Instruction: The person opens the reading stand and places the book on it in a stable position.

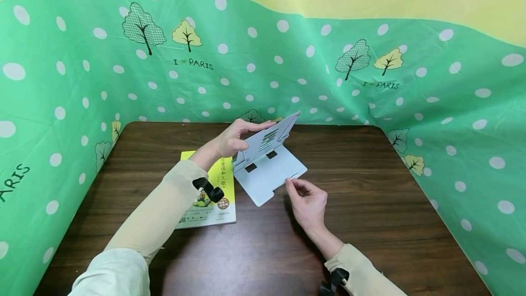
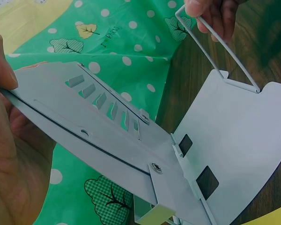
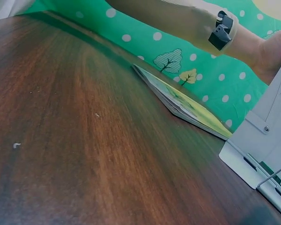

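Note:
A white metal book stand stands half unfolded on the table, its flat base plate (image 1: 283,168) hinged to a tilted upper panel (image 1: 256,144). My left hand (image 1: 232,140) grips the outer edge of that panel, thumb on the near face and fingers behind it. In the left wrist view the panel shows a row of slots (image 2: 100,100). At the base's front edge, my right hand (image 1: 308,202) pinches the end of a bent wire bracket (image 2: 229,55), which is raised from the plate. The right wrist view shows the stand only at its right edge.
A yellow children's book (image 1: 225,195) lies left of the stand, partly beneath my left forearm. The dark wood table (image 1: 370,223) is enclosed by a green dotted cloth (image 1: 263,72) at the back and sides.

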`<state>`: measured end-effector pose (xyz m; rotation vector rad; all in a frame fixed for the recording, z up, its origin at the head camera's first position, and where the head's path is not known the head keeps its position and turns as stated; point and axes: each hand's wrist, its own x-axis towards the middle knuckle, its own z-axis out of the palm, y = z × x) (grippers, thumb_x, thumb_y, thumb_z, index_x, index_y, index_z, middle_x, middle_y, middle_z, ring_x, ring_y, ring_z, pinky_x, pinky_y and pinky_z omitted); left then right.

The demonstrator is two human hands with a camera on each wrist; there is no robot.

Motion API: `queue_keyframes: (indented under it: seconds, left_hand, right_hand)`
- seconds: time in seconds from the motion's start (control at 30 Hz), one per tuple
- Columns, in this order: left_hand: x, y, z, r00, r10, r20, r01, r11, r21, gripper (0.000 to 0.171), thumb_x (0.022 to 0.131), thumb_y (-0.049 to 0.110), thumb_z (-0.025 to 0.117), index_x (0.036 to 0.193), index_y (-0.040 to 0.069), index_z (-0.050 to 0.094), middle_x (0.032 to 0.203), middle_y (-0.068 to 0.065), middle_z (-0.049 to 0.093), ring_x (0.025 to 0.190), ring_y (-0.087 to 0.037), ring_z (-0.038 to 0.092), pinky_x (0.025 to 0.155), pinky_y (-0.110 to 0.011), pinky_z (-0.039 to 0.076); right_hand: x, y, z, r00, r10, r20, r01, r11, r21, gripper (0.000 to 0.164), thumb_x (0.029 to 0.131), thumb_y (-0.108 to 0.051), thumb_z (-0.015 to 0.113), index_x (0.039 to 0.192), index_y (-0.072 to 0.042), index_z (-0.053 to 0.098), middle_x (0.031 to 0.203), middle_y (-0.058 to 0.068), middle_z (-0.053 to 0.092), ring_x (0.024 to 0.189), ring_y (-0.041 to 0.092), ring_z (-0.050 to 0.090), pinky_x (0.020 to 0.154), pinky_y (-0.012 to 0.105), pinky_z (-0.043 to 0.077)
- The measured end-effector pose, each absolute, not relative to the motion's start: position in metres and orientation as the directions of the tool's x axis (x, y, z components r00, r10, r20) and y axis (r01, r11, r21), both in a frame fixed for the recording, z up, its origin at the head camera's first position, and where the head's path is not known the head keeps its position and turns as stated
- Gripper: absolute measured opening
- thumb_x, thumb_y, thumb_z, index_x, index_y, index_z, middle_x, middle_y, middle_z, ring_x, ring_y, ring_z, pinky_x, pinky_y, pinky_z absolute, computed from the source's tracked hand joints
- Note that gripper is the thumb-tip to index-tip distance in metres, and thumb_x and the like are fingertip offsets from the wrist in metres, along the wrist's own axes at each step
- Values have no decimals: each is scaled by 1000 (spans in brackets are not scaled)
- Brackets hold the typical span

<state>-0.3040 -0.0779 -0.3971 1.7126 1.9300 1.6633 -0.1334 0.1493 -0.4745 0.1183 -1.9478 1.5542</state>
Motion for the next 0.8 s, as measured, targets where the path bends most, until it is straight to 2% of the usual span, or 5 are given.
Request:
queue_keyframes:
  seconds: [0.13,0.4,0.53,0.67,0.8]
  left_hand:
    - [-304,-77,-397,-377,743,553,660,-204,723,84,74,24,48,147,-16,48,152,-30,49,145,-40,47,114,-46,45]
    - [-304,-77,-398,-384,750,538,638,-205,742,84,73,23,48,147,-17,46,153,-31,47,146,-39,46,114,-47,44]
    - [-304,-78,-397,-384,748,541,652,-195,733,84,73,22,48,147,-17,47,152,-32,48,145,-39,47,114,-48,45]
    - [-304,-78,-397,-384,751,538,646,-197,737,84,74,22,48,147,-17,46,153,-32,48,144,-40,47,113,-47,46]
    - [-304,-78,-398,-387,750,536,643,-197,740,84,72,21,47,148,-17,46,153,-31,48,144,-40,48,112,-47,47]
  right_hand:
    - [-131,144,-463,-790,299,535,-468,269,-842,6,86,14,78,82,16,74,77,27,73,68,8,70,64,15,55]
    - [-149,152,-491,-771,257,583,-528,253,-811,4,89,8,81,86,9,78,81,18,76,70,5,68,64,14,53]
    - [-148,146,-481,-750,241,616,-566,249,-786,6,90,6,80,87,12,77,83,21,75,71,10,68,65,15,53]
    - [-144,138,-466,-736,233,636,-585,254,-770,5,89,14,76,87,18,73,82,28,73,71,12,67,66,14,52]
    - [-146,137,-468,-723,230,651,-603,251,-758,5,86,20,74,89,16,74,83,28,73,72,15,69,67,15,53]
